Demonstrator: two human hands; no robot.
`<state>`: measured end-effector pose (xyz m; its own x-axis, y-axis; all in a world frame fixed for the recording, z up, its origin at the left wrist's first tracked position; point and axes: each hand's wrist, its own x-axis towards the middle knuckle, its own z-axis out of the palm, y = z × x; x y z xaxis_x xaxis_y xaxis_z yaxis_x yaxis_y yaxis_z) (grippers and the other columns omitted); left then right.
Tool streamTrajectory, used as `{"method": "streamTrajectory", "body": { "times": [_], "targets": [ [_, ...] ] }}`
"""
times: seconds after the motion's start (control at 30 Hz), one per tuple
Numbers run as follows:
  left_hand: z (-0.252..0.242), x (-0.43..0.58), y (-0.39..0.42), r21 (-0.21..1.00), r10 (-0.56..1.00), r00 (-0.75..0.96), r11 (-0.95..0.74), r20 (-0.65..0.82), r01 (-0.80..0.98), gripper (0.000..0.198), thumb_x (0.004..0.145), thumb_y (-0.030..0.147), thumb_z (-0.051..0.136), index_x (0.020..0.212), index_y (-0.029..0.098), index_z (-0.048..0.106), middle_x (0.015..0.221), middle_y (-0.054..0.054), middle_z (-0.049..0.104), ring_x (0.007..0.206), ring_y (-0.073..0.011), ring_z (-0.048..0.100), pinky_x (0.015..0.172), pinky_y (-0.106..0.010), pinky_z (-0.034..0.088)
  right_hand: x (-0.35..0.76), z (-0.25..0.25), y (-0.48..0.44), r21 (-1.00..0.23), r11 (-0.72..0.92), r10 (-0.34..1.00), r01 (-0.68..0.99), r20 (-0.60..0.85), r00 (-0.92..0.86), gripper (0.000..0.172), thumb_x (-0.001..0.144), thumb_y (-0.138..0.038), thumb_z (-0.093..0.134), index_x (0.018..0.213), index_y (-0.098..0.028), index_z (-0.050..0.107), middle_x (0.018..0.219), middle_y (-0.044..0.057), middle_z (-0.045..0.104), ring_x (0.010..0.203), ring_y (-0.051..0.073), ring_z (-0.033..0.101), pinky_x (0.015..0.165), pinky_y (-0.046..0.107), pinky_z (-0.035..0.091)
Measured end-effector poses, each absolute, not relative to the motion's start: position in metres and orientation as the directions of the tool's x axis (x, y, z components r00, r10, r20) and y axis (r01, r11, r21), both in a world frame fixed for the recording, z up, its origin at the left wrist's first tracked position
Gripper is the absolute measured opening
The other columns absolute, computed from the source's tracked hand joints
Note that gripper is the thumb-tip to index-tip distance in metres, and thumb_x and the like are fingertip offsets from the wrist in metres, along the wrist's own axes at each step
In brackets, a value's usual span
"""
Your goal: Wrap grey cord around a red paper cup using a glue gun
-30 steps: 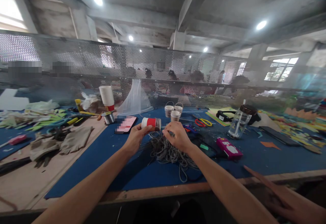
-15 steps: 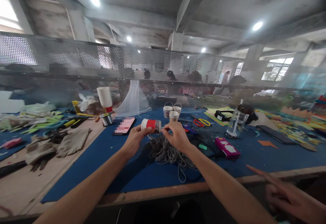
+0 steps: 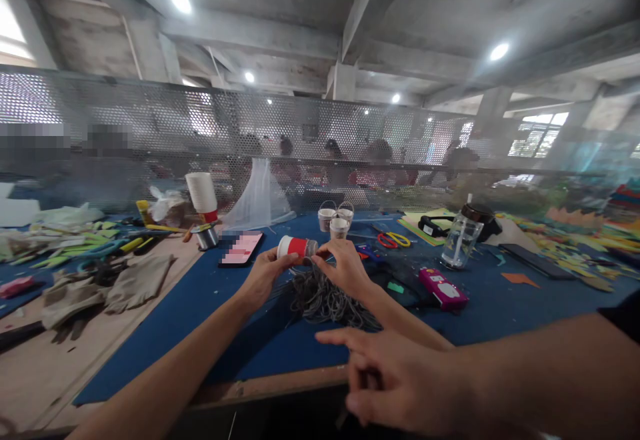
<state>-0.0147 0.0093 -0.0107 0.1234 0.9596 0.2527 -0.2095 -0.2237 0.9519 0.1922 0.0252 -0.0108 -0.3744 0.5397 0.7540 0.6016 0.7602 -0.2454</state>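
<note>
My left hand [image 3: 267, 268] is closed around a small paper cup [image 3: 287, 245] lying on its side, white with a red band. Grey cord [image 3: 311, 248] is wound about the cup's right end. At that end, my right hand [image 3: 343, 263] pinches the cord between thumb and fingers; the exact grip is partly hidden. Below both hands lies a loose heap of grey cord [image 3: 327, 297] on the blue mat [image 3: 200, 320]. Just behind my right hand stand several little cord-covered cups with handles [image 3: 339, 227].
Another person's pointing hand [image 3: 395, 367] reaches in from the right, below my right forearm. A phone [image 3: 243, 248], scissors [image 3: 395, 240], a purple box [image 3: 444, 288] and a water bottle [image 3: 461, 240] lie or stand around. At left are stacked paper cups [image 3: 201, 193] and gloves [image 3: 140, 283].
The other person's hand has swung in from the lower right to the front, its index finger pointing left near the cord heap. My hands stay at the cup with little visible movement.
</note>
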Motion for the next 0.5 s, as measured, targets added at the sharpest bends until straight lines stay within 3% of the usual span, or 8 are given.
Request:
{"method": "streamTrajectory", "body": {
  "times": [0.2,0.5],
  "targets": [
    [-0.0149,-0.0158,0.013,0.952,0.958,0.143,-0.213,0.247,-0.218,0.024,0.073,0.034,0.078,0.089,0.016,0.076,0.085,-0.007,0.077,0.086,-0.0213,0.068,0.087,-0.03,0.046,0.1916,-0.0112,0.0229,-0.279,0.748,0.564,0.602,0.745,-0.356,0.007,0.092,-0.036,0.058,0.094,-0.033,0.064,0.089,0.002,0.07,0.09,0.02,0.061,0.088,0.038,0.042],
    [-0.0142,-0.0144,0.0125,0.949,0.954,0.166,-0.206,0.248,-0.239,0.02,0.074,0.033,0.077,0.084,0.015,0.076,0.085,-0.009,0.077,0.086,-0.022,0.069,0.089,-0.031,0.046,0.1935,-0.0107,0.0262,-0.242,0.764,0.542,0.598,0.743,-0.392,0.011,0.094,-0.03,0.058,0.094,-0.02,0.063,0.09,0.004,0.069,0.089,0.02,0.061,0.088,0.035,0.039]
  ]
}}
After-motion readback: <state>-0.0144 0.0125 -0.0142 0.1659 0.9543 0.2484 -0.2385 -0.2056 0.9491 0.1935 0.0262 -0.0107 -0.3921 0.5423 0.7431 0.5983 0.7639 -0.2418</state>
